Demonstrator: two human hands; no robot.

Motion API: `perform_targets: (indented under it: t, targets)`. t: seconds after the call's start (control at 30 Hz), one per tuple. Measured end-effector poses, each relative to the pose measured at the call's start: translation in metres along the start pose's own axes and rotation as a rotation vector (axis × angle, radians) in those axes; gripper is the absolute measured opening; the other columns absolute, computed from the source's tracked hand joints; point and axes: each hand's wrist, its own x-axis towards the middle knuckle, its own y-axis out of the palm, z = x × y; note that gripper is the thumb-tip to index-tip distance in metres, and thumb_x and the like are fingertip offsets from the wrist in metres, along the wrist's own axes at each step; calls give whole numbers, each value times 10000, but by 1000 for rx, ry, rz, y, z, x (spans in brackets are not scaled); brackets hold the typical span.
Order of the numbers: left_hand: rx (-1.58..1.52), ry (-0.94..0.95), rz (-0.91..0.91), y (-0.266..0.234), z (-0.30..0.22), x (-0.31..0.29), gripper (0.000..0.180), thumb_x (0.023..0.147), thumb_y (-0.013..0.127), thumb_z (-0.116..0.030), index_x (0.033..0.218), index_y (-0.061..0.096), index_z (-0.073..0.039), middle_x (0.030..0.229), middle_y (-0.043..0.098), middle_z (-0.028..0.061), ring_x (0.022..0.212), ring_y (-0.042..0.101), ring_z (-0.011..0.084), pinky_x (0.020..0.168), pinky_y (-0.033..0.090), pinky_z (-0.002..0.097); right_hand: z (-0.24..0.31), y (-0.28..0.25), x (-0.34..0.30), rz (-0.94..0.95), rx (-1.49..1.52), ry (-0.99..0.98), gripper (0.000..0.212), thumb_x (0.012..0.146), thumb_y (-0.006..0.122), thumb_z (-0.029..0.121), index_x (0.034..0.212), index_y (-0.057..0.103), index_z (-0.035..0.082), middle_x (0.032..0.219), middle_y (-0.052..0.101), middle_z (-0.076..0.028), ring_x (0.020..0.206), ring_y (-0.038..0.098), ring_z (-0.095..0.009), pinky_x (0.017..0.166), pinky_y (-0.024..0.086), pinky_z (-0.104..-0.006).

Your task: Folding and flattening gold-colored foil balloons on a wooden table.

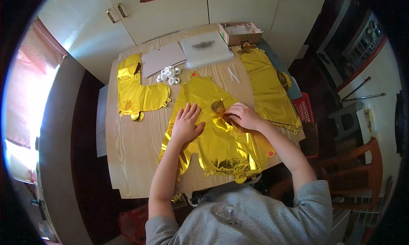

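From my remote seat I see the flat, uninflated gold foil balloon [217, 138] spread across the near middle of the pale wooden table [132, 159], its lower edge hanging just over the table's front rim. My left hand [186, 125] lies on it palm down, fingers spread and flat, pressing the foil on its left side without closing on anything. My right hand [243, 116] sits just to the right of that, fingers curled together and pinching the foil near the small dark patch at the balloon's centre. The two hands are near each other but not touching.

To the far left on the table lies a second gold foil balloon [136, 91], crumpled and folded in an L shape. A third long gold foil balloon [268, 89] runs along the right edge of the table. Between them, towards the back, I see a cluster of small white rings [169, 74], a flat grey card sheet [164, 58], a clear plastic packet with a dark print [205, 48], and an open brown cardboard box [240, 33] at the far edge. A thin white straw [233, 74] rests near the third balloon. White cupboard doors [170, 10] stand behind the table, and a red plastic crate [304, 108] sits low on the right.
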Motion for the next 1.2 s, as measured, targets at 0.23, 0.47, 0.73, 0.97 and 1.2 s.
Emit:
perform_targets:
  t: [0.23, 0.47, 0.73, 0.97, 1.2]
  targets:
    - [1, -6, -6, -1, -2, 0, 631, 872, 557, -425, 1378, 459, -60, 1470, 399, 141, 1388, 319, 329, 1144, 228, 463, -2, 10, -1, -6, -130, -78, 378, 809, 708, 285, 1145, 652, 121, 1211, 629, -26, 1187, 523, -230, 991, 405, -409]
    - [-7, -10, 11, -2, -1, -1, 640, 871, 570, -413, 1394, 445, -65, 1480, 388, 137, 1398, 300, 335, 1143, 226, 470, -1, -7, 18, 343, -269, 64, 779, 787, 659, 560, 1425, 428, 178, 1508, 359, -7, 1423, 232, -266, 1113, 225, -503]
    - [-2, -16, 35, -4, -3, 1, 642, 873, 577, -402, 1400, 437, -64, 1487, 378, 140, 1401, 292, 342, 1140, 229, 478, -9, -11, 24, 465, -366, 44, 1030, 707, 578, 757, 1505, 270, 184, 1573, 233, 5, 1455, 117, -344, 1142, 165, -528]
    - [89, 109, -152, -18, -27, 13, 449, 866, 609, -239, 1272, 557, -54, 1358, 514, 147, 1307, 426, 331, 1076, 339, 469, -8, -11, 24, 438, -339, 51, 1053, 665, 629, 740, 1494, 300, 180, 1567, 251, 9, 1453, 131, -341, 1128, 194, -532]
    - [-175, 343, 100, -12, -69, 32, 282, 813, 633, -153, 1086, 645, -83, 1162, 623, 80, 1112, 565, 276, 925, 448, 393, -6, -10, 24, 420, -350, 51, 1047, 644, 672, 713, 1478, 336, 177, 1562, 265, 13, 1446, 163, -335, 1119, 211, -522]
